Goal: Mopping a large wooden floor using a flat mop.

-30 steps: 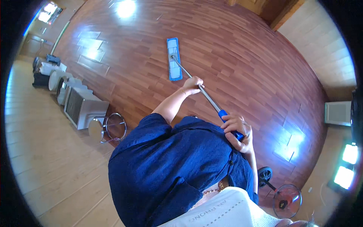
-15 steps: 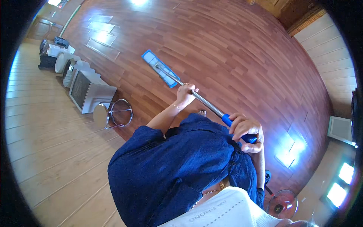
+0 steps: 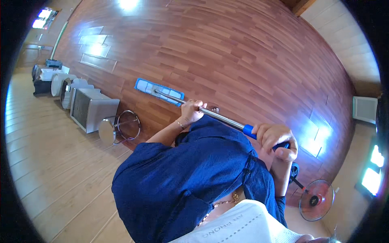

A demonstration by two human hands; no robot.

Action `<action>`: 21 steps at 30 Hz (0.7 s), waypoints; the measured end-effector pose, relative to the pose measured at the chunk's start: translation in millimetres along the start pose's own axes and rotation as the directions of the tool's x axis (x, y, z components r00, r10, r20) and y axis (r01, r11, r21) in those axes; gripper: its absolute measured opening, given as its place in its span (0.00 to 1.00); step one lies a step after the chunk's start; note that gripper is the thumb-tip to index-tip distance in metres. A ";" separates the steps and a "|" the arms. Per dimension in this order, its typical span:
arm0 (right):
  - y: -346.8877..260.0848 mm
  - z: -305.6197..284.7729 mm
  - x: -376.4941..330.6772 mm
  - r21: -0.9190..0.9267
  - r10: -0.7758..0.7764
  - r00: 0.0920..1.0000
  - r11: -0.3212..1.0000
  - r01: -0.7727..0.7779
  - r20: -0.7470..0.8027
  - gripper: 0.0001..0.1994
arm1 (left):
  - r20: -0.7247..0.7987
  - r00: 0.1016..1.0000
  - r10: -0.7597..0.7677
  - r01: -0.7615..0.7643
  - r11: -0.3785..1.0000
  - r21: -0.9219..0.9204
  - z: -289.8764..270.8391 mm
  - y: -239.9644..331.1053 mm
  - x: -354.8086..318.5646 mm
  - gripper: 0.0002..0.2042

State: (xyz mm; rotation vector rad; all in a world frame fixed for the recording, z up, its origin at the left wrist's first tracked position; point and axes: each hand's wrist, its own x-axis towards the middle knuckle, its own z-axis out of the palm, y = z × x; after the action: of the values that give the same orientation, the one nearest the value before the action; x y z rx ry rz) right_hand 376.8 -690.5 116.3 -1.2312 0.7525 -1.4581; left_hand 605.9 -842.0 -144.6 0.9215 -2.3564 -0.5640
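A flat mop runs across the front of my body. Its blue-edged pad (image 3: 144,86) lies on the wooden floor, ahead and to the left. My left hand (image 3: 192,111) is wrapped round the mop's metal pole (image 3: 222,118), not far above the pad. At the pole's upper end, my right hand (image 3: 275,139) grips the blue handle (image 3: 250,131), with part of that handle hidden behind the fingers. The pole slants down from right to left between the two hands.
A round-topped metal stool (image 3: 107,131) stands at the left, beside a grey box-like cabinet (image 3: 97,109). Several containers line the pale wall (image 3: 44,154) past it. At the lower right is a standing fan (image 3: 317,200). A pale framed panel (image 3: 364,109) is at the right.
The mop pad has swung left and nearer to me, and the pole lies flatter across the view. My right hand has moved right with the handle. The whole view has turned somewhat.
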 end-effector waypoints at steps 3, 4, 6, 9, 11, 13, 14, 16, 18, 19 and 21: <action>-25.1 5.3 -36.2 -0.099 -0.045 0.988 0.993 0.060 0.147 0.18 | 0.015 0.995 0.096 -0.096 0.995 -0.001 5.6 33.2 -9.3 0.19; -36.1 10.0 -48.9 -0.131 -0.077 0.985 0.987 0.097 0.152 0.19 | 0.039 0.993 0.113 -0.113 0.994 0.000 6.8 48.4 -8.7 0.18; -59.0 19.8 -80.5 -0.211 -0.087 0.979 0.969 0.125 0.182 0.19 | 0.063 0.982 0.176 -0.172 0.983 -0.066 4.2 85.8 -6.8 0.17; -88.3 40.8 -131.4 -0.313 -0.103 0.984 0.939 0.144 0.142 0.17 | 0.137 0.941 0.309 -0.271 0.932 -0.241 29.0 119.5 -18.9 0.17; -111.0 63.4 -162.0 -0.413 -0.129 0.992 0.903 0.122 0.011 0.15 | 0.180 0.907 0.380 -0.305 0.890 -0.338 43.8 156.8 -13.8 0.17; -115.0 67.4 -188.8 -0.473 -0.153 0.988 0.872 0.125 -0.020 0.14 | 0.285 0.871 0.400 -0.299 0.893 -0.337 59.4 173.4 -18.7 0.17; -122.5 73.3 -199.4 -0.524 -0.144 0.988 0.847 0.094 -0.055 0.14 | 0.319 0.846 0.427 -0.312 0.882 -0.352 71.5 185.5 -19.0 0.17; -136.8 84.5 -222.8 -0.616 -0.120 0.985 0.787 0.016 -0.127 0.13 | 0.374 0.775 0.509 -0.335 0.833 -0.440 86.1 219.3 -14.6 0.16; -149.9 103.4 -244.1 -0.696 -0.126 0.964 0.714 -0.074 -0.232 0.13 | 0.368 0.678 0.637 -0.365 0.726 -0.583 113.6 252.5 -15.5 0.15; -153.6 110.3 -253.8 -0.742 -0.122 0.954 0.658 -0.129 -0.275 0.13 | 0.374 0.625 0.685 -0.380 0.686 -0.621 125.2 264.9 -18.4 0.15; -159.6 113.6 -269.9 -0.750 -0.109 0.940 0.635 -0.184 -0.323 0.13 | 0.389 0.561 0.730 -0.385 0.647 -0.658 139.5 288.9 -20.6 0.16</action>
State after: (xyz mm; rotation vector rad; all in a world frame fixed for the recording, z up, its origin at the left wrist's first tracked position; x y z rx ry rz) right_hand 418.0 -374.0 212.9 -1.5809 1.7829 -1.3499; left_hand 392.3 -606.1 -98.7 -0.4148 -2.6290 -1.2687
